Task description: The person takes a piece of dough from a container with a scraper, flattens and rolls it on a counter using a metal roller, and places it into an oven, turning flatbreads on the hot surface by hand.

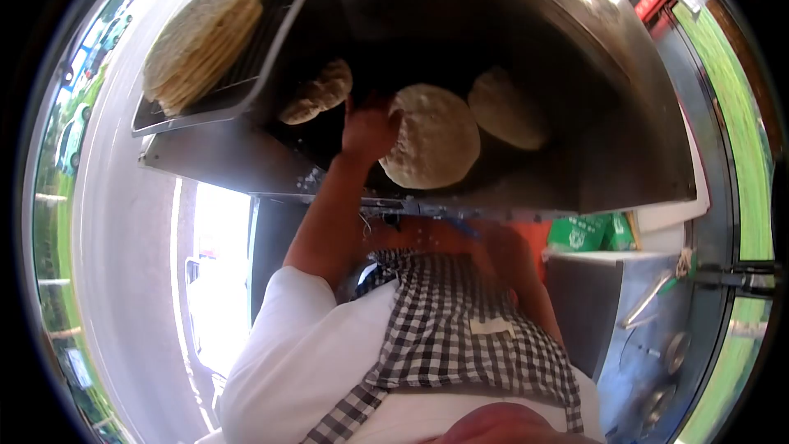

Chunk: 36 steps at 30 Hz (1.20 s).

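Note:
My left hand (371,130) reaches over the dark griddle (394,57), at the left edge of a large round flatbread (433,138). Its thumb is apart from the other fingers and at the bread's rim; the fingertips blur into the dark surface. The flatbread lies flat with a bubbled top. To the left of the hand is a smaller, puffed and folded-looking flatbread (319,94). A third flatbread (508,111) lies to the right. My right arm (526,279) bends across in front of the checked apron, below the griddle's front edge; its fingers cannot be made out.
A stack of flatbreads (201,41) rests on a wire rack in a metal tray (246,99) at upper left. Metal walls (633,115) surround the griddle. Green packages (579,233) and a steel counter (641,312) stand at right. A road lies on the left.

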Tool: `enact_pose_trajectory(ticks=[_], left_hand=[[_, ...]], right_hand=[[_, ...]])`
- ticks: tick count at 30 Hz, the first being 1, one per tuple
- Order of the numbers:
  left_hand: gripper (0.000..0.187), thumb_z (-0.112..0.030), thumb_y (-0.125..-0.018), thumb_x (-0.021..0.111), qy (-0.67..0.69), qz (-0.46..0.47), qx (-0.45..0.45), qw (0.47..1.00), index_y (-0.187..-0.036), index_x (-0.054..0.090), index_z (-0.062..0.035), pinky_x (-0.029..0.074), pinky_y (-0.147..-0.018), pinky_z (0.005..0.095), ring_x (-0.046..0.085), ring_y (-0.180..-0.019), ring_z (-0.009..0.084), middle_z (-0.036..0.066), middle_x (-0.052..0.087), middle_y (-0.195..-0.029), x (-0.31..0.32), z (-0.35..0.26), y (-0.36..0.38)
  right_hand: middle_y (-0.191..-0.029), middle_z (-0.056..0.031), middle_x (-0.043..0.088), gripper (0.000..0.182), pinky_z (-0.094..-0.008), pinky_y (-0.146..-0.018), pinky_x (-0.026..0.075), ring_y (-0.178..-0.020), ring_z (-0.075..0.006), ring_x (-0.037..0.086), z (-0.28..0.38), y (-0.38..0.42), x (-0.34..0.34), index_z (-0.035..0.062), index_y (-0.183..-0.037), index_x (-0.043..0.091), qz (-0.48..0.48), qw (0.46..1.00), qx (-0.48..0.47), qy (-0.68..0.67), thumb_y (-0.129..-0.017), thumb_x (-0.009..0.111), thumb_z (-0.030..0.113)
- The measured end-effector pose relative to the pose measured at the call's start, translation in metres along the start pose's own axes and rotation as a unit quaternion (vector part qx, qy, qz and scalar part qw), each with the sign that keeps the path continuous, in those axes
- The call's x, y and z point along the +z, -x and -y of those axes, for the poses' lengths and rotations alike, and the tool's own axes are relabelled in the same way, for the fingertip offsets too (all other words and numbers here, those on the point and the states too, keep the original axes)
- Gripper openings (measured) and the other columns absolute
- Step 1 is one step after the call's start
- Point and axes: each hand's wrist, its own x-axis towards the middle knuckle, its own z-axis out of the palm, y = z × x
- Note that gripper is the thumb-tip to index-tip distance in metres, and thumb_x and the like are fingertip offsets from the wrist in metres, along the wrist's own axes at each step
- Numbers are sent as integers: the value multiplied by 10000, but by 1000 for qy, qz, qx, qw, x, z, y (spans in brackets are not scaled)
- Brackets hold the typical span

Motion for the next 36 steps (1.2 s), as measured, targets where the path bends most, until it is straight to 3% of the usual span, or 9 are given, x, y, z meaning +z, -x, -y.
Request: enact_pose_trajectory(ticks=[5, 11, 16, 19, 22, 25, 31, 34, 36], left_hand=[[460, -315, -1024, 612, 28, -9, 8, 1000, -1430, 620, -100, 270, -1236, 649, 568, -1373, 403, 229, 675, -1366, -3, -5, 4], [477, -298, -1011, 632, 43, 27, 18, 999, -1445, 610, -102, 259, -1243, 652, 542, -1400, 410, 213, 665, -1392, -5, -20, 11], [516, -287, -975, 680, 43, 73, 46, 995, -1454, 608, -110, 244, -1249, 657, 520, -1444, 375, 181, 643, -1446, -2, -49, 15], [512, -313, -957, 667, 61, 48, 101, 992, -1425, 622, -111, 259, -1233, 690, 553, -1416, 338, 161, 671, -1389, 2, -73, 18], [559, -306, -942, 703, 44, 125, 109, 985, -1460, 607, -118, 209, -1255, 684, 484, -1480, 370, 139, 617, -1498, 2, -100, 9], [523, -310, -953, 682, 10, 84, 179, 980, -1449, 622, -156, 171, -1260, 706, 424, -1526, 354, 97, 587, -1542, 33, -108, 12], [474, -295, -994, 628, -54, 184, 227, 955, -1466, 622, -249, 125, -1278, 707, 410, -1534, 334, 60, 581, -1549, 25, -124, 16], [477, -301, -998, 631, -4, 208, 244, 947, -1472, 618, -253, 132, -1275, 708, 417, -1528, 343, 72, 588, -1536, 16, -123, 17], [476, -301, -999, 636, 21, 128, 235, 963, -1472, 618, -243, 139, -1268, 713, 416, -1529, 346, 83, 595, -1526, 38, -112, 16]], right_hand=[[-1226, -260, 716, 329, -476, -951, 571, -1148, -453, 686, 40, -2, -25, 25, -1276, 697, 10, 992, 111, -66, -980, 648, 158], [-1203, -268, 718, 319, -471, -919, 579, -1112, -447, 698, 18, 1, -12, 15, -1257, 704, -21, 995, 66, -78, -985, 654, 174], [-1178, -253, 729, 314, -462, -889, 585, -1060, -424, 721, 35, 1, -23, 13, -1238, 710, -11, 992, 112, -63, -1007, 659, 220], [-1169, -245, 733, 327, -458, -884, 586, -1052, -416, 726, 34, 1, -24, 20, -1247, 710, -11, 990, 118, -77, -1010, 662, 240], [-1166, -238, 735, 334, -458, -884, 586, -1050, -409, 727, 34, -2, -24, 27, -1255, 710, -4, 989, 122, -81, -1011, 660, 250], [-1164, -235, 735, 340, -459, -886, 585, -1047, -407, 729, 40, -3, -27, 33, -1260, 710, 4, 988, 135, -70, -1013, 656, 260], [-1173, -238, 732, 352, -465, -890, 582, -1041, -412, 729, 36, 0, -26, 36, -1268, 711, -4, 984, 158, -83, -1014, 654, 273], [-1175, -239, 729, 346, -471, -890, 581, -1046, -423, 721, 27, 5, -25, 36, -1260, 713, -11, 985, 150, -86, -1006, 658, 265], [-1175, -238, 726, 339, -478, -891, 578, -1054, -432, 712, 21, 6, -23, 36, -1247, 715, -13, 987, 137, -83, -998, 660, 258]])
